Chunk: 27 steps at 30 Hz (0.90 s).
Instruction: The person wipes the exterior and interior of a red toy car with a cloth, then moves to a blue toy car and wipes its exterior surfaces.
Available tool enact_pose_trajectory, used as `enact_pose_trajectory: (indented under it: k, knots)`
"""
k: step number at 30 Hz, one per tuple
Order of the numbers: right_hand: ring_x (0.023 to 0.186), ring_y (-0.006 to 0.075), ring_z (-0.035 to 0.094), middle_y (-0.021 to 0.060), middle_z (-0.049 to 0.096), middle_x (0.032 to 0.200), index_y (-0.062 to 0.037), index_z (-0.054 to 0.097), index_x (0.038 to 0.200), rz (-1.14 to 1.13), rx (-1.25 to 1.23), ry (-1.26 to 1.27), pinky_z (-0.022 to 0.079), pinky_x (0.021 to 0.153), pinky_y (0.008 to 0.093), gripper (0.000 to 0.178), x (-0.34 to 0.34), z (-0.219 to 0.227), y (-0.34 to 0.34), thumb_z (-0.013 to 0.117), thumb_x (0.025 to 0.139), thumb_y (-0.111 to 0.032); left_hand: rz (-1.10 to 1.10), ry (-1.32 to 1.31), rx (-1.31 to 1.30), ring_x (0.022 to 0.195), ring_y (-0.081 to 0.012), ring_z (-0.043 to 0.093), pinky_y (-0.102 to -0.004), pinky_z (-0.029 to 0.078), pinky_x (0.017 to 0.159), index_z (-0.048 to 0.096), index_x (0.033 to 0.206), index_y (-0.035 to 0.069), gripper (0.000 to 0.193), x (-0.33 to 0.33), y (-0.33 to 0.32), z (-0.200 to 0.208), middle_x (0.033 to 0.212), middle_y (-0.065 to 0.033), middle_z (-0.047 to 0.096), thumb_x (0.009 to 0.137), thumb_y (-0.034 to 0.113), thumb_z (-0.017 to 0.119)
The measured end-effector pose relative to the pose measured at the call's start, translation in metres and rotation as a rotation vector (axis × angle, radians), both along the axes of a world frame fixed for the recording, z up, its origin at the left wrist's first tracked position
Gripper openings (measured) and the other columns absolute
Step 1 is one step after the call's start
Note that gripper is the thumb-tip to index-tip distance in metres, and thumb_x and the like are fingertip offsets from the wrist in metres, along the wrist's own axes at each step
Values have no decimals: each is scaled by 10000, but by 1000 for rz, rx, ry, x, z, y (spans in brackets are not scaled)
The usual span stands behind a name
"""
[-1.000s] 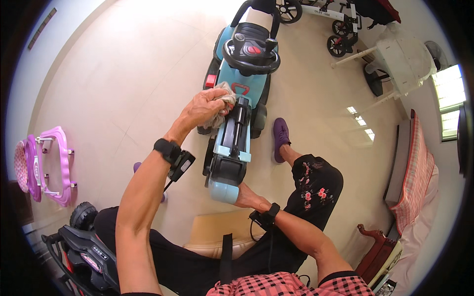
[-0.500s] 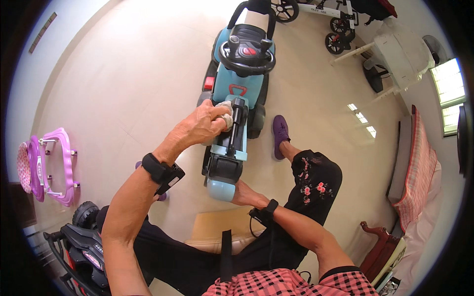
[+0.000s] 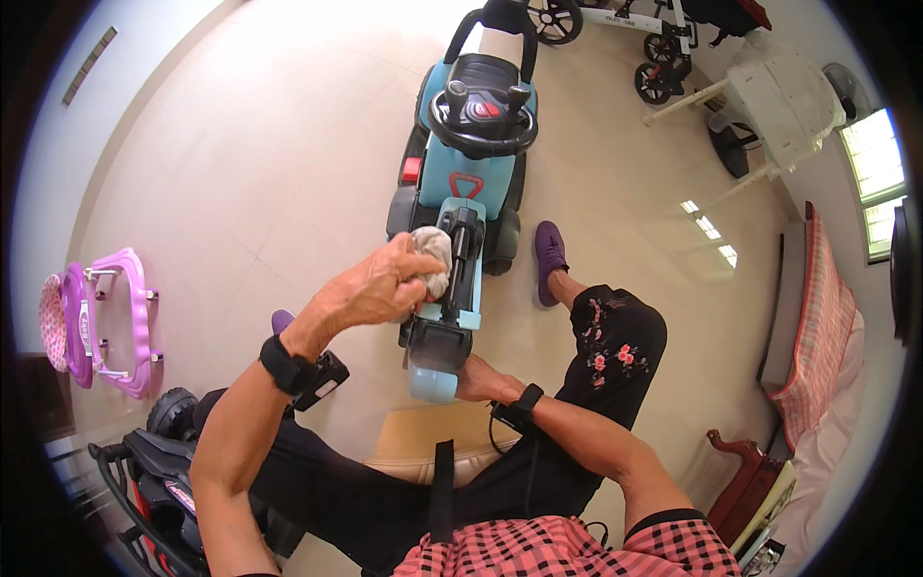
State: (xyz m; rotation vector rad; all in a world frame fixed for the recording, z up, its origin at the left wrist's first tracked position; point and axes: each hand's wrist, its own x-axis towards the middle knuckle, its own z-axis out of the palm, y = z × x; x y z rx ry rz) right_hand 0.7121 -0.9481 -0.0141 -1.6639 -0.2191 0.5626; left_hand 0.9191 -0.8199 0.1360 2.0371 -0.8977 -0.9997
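Observation:
In front of me stands a blue and black ride-on toy digger (image 3: pixel 468 173) with a steering wheel and a long front arm pointing at me. My left hand (image 3: pixel 389 279) is closed on a crumpled greyish-white cloth (image 3: pixel 433 260), pressed against the left side of that arm. At the arm's near end is a light-blue bucket (image 3: pixel 433 385). My right hand (image 3: pixel 486 378) reaches behind the bucket's right side and holds it; its fingertips are hidden.
A purple baby walker (image 3: pixel 125 322) stands at far left. A black ride-on toy vehicle (image 3: pixel 173 462) is at lower left. A stroller (image 3: pixel 654 72) and a white table (image 3: pixel 784 96) stand at upper right. A tan seat (image 3: pixel 423 442) is beneath me.
My left hand has slid with the cloth along the digger's arm toward me, and more of the cloth shows. My right hand stays at the bucket, which has tilted slightly.

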Motion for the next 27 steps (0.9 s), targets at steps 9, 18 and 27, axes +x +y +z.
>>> enact_pose_trajectory:
  k: [9, 18, 27]
  knots:
    - [1115, 308, 584, 94, 634, 1185, -178, 589, 1245, 176, -143, -96, 477, 934, 399, 618, -21, -22, 0, 828, 682, -267, -143, 126, 55, 768, -255, 574, -370, 487, 706, 684, 1040, 41, 312, -25, 21, 33, 884, -139, 499, 820, 85, 467]
    - [1070, 247, 590, 55, 641, 1135, -174, 623, 1188, -143, 566, 652, 470, 953, 378, 805, -20, 62, -9, 944, 461, -295, 78, 284, 97, 830, -210, 589, -337, 487, 740, 669, 1063, 34, 319, -16, 60, 47, 925, -108, 560, 813, 71, 475]
    - [1132, 217, 540, 41, 597, 1204, -136, 588, 1220, -219, 690, 889, 428, 1001, 364, 800, -23, 59, -9, 927, 510, -281, -431, -284, -150, 1075, -338, 495, -412, 446, 893, 643, 1037, 70, 272, -80, -31, 34, 1129, -124, 532, 778, 15, 575]
